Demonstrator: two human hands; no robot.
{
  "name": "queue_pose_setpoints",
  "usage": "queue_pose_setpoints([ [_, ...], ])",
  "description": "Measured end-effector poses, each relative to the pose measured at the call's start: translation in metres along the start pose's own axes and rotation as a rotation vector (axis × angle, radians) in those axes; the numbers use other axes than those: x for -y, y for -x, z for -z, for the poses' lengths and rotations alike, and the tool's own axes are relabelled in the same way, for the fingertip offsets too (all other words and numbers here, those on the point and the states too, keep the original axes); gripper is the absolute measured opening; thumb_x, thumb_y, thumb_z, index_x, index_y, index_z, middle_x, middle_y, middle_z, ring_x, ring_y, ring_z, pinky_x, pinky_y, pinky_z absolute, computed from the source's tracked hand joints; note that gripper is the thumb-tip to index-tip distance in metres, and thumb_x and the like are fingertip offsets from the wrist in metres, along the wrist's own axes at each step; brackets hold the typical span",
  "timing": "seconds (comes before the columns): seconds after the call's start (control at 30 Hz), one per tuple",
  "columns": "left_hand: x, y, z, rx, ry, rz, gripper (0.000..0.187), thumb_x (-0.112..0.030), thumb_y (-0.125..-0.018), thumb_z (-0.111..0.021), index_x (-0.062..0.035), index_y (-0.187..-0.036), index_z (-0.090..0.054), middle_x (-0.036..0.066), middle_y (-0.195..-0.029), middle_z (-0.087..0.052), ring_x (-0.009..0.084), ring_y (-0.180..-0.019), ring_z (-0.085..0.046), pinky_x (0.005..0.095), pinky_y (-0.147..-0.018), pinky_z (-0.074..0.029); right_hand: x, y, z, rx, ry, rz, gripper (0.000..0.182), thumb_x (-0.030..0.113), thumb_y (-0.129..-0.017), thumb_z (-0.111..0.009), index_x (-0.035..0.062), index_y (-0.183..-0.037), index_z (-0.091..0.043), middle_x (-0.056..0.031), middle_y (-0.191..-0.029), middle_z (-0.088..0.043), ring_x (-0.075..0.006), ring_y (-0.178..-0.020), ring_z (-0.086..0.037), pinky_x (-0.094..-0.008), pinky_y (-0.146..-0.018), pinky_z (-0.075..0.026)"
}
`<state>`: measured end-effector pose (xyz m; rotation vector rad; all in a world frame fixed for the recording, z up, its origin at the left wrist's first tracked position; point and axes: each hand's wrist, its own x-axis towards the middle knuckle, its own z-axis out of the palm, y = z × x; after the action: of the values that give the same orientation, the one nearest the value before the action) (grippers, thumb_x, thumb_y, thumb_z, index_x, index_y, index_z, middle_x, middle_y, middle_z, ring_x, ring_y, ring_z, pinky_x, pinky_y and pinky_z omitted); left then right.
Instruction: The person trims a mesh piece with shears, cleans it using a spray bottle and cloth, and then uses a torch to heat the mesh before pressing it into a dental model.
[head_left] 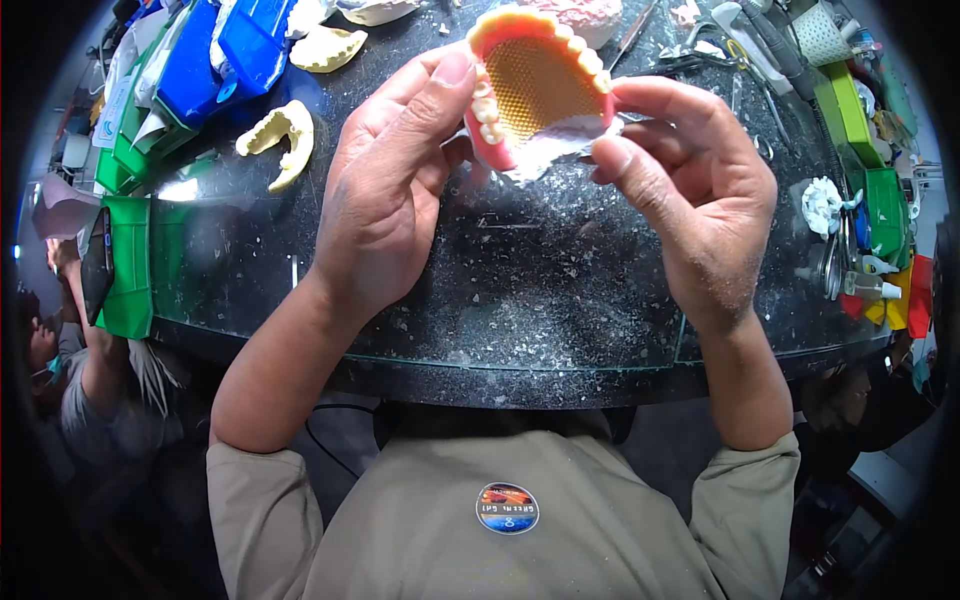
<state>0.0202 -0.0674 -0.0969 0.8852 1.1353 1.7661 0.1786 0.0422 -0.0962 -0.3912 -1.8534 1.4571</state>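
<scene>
An upper denture (545, 85) with pink gum, pale teeth and a gold-coloured mesh palate is held up over the far side of the dark table. White plaster-like material clings to its lower edge. My left hand (390, 180) pinches the denture's left side, thumb near the back teeth. On the opposite side, my right hand (700, 180) grips the rim between thumb and fingers. White dust coats the right wrist and palm edge. The fingertips behind the denture are partly hidden.
White debris is scattered over the dark tabletop (540, 270). Cream plaster pieces (280, 140) lie at left, beside blue bins (250, 50) and a green bin (127, 265). Scissors and hand tools (740, 60) lie at upper right, above crumpled white material (822, 205). Other people sit at both sides.
</scene>
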Motion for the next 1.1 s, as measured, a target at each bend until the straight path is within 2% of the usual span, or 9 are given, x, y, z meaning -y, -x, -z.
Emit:
queue_pose_setpoints([
  [0.1,-0.001,-0.002,-0.006,-0.050,0.047,0.070,0.045,-0.036,-0.099,-0.039,0.0005,-0.123,-0.048,0.006,-0.097,-0.060,0.0092,-0.083,-0.060,0.0222,-0.071,-0.049,-0.002,0.001,-0.001,0.006,0.026,0.026,0.035,-0.002,-0.081,-0.067,-0.0029,-0.113,-0.054,-0.0109,-0.105,-0.062,-0.0121,-0.088,-0.062,-0.0234,-0.078,-0.052],
  [0.2,-0.002,-0.002,-0.003,0.025,0.033,0.097,0.046,-0.038,-0.099,-0.038,0.0007,-0.120,-0.050,0.008,-0.091,-0.061,0.0124,-0.076,-0.065,0.0224,-0.062,-0.053,-0.002,0.001,0.000,0.020,0.021,0.021,0.033,-0.001,-0.081,-0.067,-0.0022,-0.111,-0.055,-0.0114,-0.104,-0.062,-0.0120,-0.090,-0.062,-0.0234,-0.079,-0.052],
  [0.3,0.001,-0.003,0.010,0.132,-0.061,0.107,0.045,-0.037,-0.101,-0.029,0.0007,-0.123,-0.044,0.012,-0.102,-0.063,0.0141,-0.081,-0.065,0.0231,-0.060,-0.052,-0.004,0.001,0.001,0.049,0.081,0.048,0.031,-0.001,-0.080,-0.068,-0.0015,-0.108,-0.056,-0.0121,-0.105,-0.061,-0.0109,-0.089,-0.061,-0.0228,-0.078,-0.051],
  [0.6,0.001,-0.003,0.013,0.116,-0.094,0.097,0.047,-0.035,-0.101,-0.030,0.0043,-0.124,-0.042,0.016,-0.107,-0.062,0.0172,-0.085,-0.066,0.0254,-0.070,-0.054,-0.006,-0.001,0.000,0.088,0.300,0.263,0.030,-0.006,-0.076,-0.069,-0.0017,-0.104,-0.058,-0.0157,-0.111,-0.058,-0.0118,-0.088,-0.060,-0.0222,-0.073,-0.052],
  [0.7,0.001,-0.004,0.011,0.097,-0.021,0.083,0.044,-0.029,-0.098,-0.036,0.0053,-0.126,-0.040,0.016,-0.110,-0.060,0.0176,-0.088,-0.066,0.0260,-0.072,-0.054,-0.008,-0.001,0.002,0.107,0.316,0.290,0.030,-0.006,-0.076,-0.069,-0.0014,-0.104,-0.059,-0.0156,-0.109,-0.058,-0.0120,-0.089,-0.060,-0.0217,-0.072,-0.052],
  [0.77,-0.004,-0.003,0.008,0.085,-0.082,0.112,0.044,-0.023,-0.094,-0.041,0.0061,-0.127,-0.040,0.016,-0.111,-0.060,0.0174,-0.089,-0.065,0.0263,-0.073,-0.054,-0.008,-0.001,0.002,0.103,0.314,0.294,0.031,-0.005,-0.076,-0.070,-0.0011,-0.104,-0.059,-0.0155,-0.109,-0.058,-0.0120,-0.089,-0.060,-0.0214,-0.071,-0.052],
  [0.83,-0.003,-0.002,0.006,0.061,-0.088,0.099,0.042,-0.017,-0.090,-0.047,0.0064,-0.125,-0.043,0.014,-0.105,-0.061,0.0149,-0.083,-0.065,0.0243,-0.069,-0.053,-0.008,-0.001,0.002,0.108,0.331,0.304,0.031,-0.005,-0.075,-0.070,-0.0010,-0.104,-0.059,-0.0156,-0.109,-0.058,-0.0120,-0.089,-0.060,-0.0212,-0.070,-0.052],
  [0.9,0.003,-0.001,0.005,0.023,-0.041,0.043,0.038,-0.009,-0.087,-0.053,0.0062,-0.121,-0.049,0.009,-0.090,-0.064,0.0100,-0.072,-0.064,0.0200,-0.059,-0.050,-0.007,-0.001,0.002,0.122,0.365,0.320,0.032,-0.004,-0.075,-0.071,-0.0009,-0.104,-0.059,-0.0157,-0.108,-0.058,-0.0118,-0.089,-0.060,-0.0210,-0.068,-0.052],
  [1.1,0.002,0.000,0.000,-0.039,-0.065,0.073,0.034,0.002,-0.084,-0.052,0.0083,-0.118,-0.051,0.009,-0.095,-0.064,0.0073,-0.077,-0.064,0.0185,-0.066,-0.055,-0.008,0.000,-0.002,0.116,0.435,0.372,0.030,-0.001,-0.073,-0.074,-0.0003,-0.101,-0.061,-0.0150,-0.104,-0.060,-0.0110,-0.082,-0.062,-0.0195,-0.061,-0.051],
])
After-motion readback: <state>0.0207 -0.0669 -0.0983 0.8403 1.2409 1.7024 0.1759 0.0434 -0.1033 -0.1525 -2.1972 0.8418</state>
